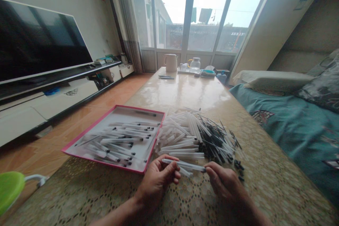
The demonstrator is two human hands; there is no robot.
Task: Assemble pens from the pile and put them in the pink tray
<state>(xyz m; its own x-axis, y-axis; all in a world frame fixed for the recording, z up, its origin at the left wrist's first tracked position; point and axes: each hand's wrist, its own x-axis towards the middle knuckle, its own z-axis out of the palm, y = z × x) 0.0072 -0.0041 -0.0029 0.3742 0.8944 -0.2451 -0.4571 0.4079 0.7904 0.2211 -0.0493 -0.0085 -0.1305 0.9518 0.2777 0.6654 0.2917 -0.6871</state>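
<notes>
A pen (192, 166) with a translucent white barrel lies level between my two hands above the table. My left hand (160, 174) is closed on its left end, thumb on top. At the right end, my right hand (224, 180) pinches the dark tip between thumb and finger. Just beyond the hands is a pile of white pen tubes (178, 144), with thin black refills (215, 141) to its right. Small black plugs (239, 165) lie near my right hand. Left of the pile, a pink-rimmed tray (91, 127) holds several pens with black ends (124, 141).
The patterned table (185, 204) stretches toward the window. A beige kettle (171, 63) and a glass jug (195, 64) stand at its far end. To the right is a sofa with a teal cover (280, 113). A green stool (11, 187) is at the lower left.
</notes>
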